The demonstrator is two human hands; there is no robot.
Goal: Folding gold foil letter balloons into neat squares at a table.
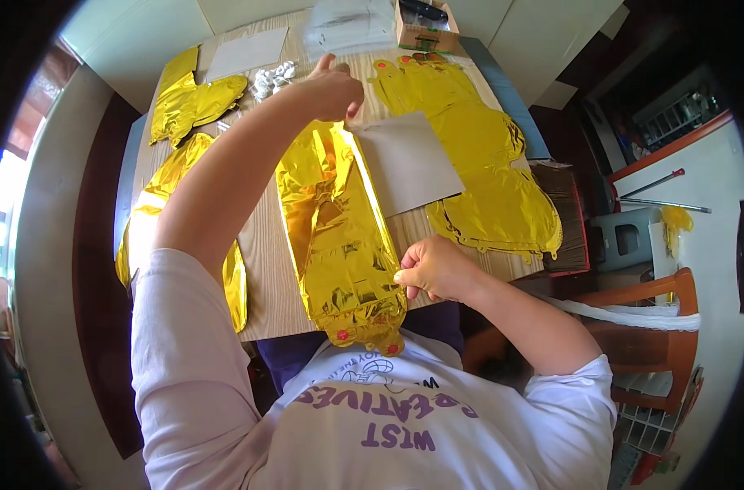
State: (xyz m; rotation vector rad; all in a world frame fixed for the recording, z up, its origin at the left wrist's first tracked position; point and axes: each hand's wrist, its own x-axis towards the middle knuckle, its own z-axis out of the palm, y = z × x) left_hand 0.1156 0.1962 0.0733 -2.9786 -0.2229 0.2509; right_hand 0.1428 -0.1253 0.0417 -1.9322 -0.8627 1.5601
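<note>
A long flat gold foil balloon (335,224) lies lengthwise on the wooden table (262,269) in front of me. My right hand (433,268) pinches its near right edge close to the table's front. My left hand (333,88) reaches across to the balloon's far end, fingers curled on or just over the foil; the exact grip is hidden. A grey card sheet (408,159) lies beside the balloon, partly under its right edge.
More gold foil balloons lie at the left (188,102), lower left (147,216) and right (486,175). A second grey sheet (245,51), a white crumpled bundle (272,78) and a cardboard box (425,28) sit at the far end. A wooden chair (653,327) stands right.
</note>
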